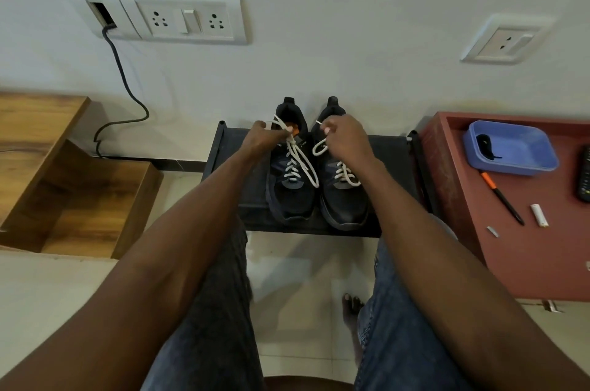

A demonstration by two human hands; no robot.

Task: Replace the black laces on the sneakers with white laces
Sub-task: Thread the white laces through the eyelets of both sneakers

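Observation:
Two dark sneakers stand side by side on a black stool (pixel 392 167), toes toward me. The left sneaker (pixel 289 195) carries a white lace (pixel 300 160) through its eyelets, with loose ends trailing over its side. My left hand (pixel 260 138) pinches that lace near the shoe's collar. The right sneaker (pixel 344 202) is laced in white on its lower eyelets only. My right hand (pixel 343 138) grips the free end of its white lace (pixel 321 148), which loops below the fingers. A black lace (pixel 485 143) lies in a blue tray (pixel 523 164).
A red-brown table (pixel 530 256) on the right holds the blue tray, an orange-and-black pen (pixel 503 197), a small white tube (pixel 539 215) and a dark remote at the edge. A wooden shelf unit (pixel 64 186) stands left. A black cable (pixel 124 93) hangs from the wall sockets.

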